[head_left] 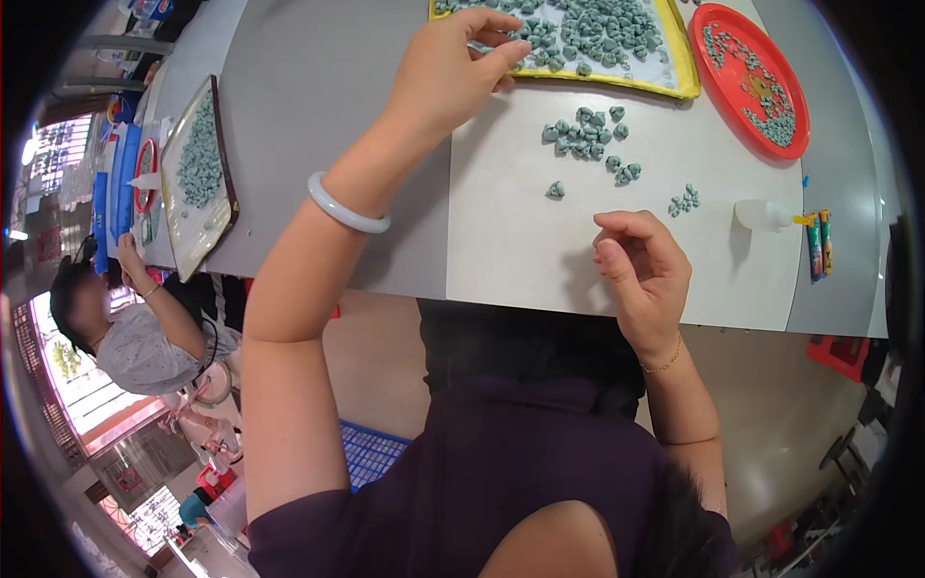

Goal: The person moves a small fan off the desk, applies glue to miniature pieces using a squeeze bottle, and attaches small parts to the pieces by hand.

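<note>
My left hand reaches over the near edge of a yellow-rimmed tray. Its thumb and fingers are apart, and I see nothing held between them. Many small grey-green lumpy pieces lie on the tray's white lining. My right hand hovers above the white board, fingers curled and thumb drawn toward the index finger. Whatever may be in that grip is too small or hidden. Beyond it lie a loose group of the same pieces, one single piece and a cluster of smaller bits.
A red oval tray with small bits stands far right. Near it are a white bottle with a yellow tip and two small tubes. Leftward, another tray holds grey-green bits, and a person sits beside the table.
</note>
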`<act>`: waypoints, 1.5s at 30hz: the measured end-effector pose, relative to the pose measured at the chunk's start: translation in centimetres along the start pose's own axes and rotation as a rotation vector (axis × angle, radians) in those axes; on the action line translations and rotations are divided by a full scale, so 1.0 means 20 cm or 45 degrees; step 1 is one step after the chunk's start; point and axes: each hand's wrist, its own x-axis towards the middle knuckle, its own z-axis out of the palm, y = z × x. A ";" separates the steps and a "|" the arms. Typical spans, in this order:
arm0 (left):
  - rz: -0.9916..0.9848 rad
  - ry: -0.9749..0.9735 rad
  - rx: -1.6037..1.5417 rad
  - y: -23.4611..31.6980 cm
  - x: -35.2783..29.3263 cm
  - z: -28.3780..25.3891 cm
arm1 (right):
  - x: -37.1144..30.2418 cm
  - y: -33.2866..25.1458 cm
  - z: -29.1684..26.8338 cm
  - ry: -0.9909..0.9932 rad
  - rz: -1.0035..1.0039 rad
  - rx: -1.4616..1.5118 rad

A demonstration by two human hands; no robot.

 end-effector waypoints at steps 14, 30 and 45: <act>0.578 -0.113 0.709 -0.05 -0.25 0.11 | -0.05 -0.03 -0.06 -0.019 -0.105 -0.174; -0.108 -0.168 -0.656 0.07 -0.63 0.21 | 0.04 -0.04 -0.42 0.252 0.057 -0.366; -0.096 -0.047 -0.703 0.04 -0.64 0.25 | 0.02 -0.12 -0.22 0.155 -0.526 -1.097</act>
